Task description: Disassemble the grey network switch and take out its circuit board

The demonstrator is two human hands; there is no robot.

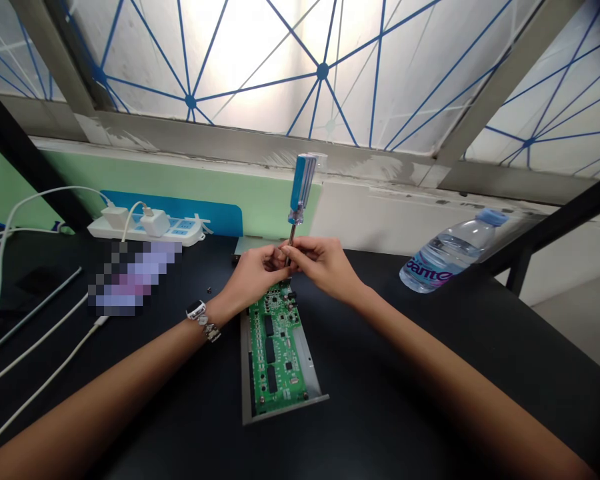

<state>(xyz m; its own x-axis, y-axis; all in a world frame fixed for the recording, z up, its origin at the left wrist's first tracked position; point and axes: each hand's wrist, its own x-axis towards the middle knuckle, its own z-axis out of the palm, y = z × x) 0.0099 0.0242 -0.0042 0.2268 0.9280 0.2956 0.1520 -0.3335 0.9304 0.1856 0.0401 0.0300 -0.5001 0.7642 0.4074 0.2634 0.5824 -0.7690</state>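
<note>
Screwdriver (301,187) near upright over far end of circuit board (280,347)

Observed on black table (370,413): circuit board seated in metal tray (307,357), laid lengthwise ahead of the body, near end exposed, far end beneath the hands. Forearms angled inward from both lower corners, converging at the screwdriver shaft.

Right hand (325,263): thumb and forefinger pinched on the shaft, below the blue handle; other fingers bent inward, wrist out to the right of the board.

Left hand (255,270): fingers curled, thumb extended toward the lower shaft; wrist, bearing watch (197,309) and bracelet (213,331), left of the tray. Fingertips overlapped and tool tip hidden; cannot tell from this view whether closed on the shaft or on something smaller.

Also recorded: water bottle (445,253) at right, well apart from the hands; power strip (180,230) at left with two white adapters (155,223) plugged in; small dark object (209,289) near the left wrist.
</note>
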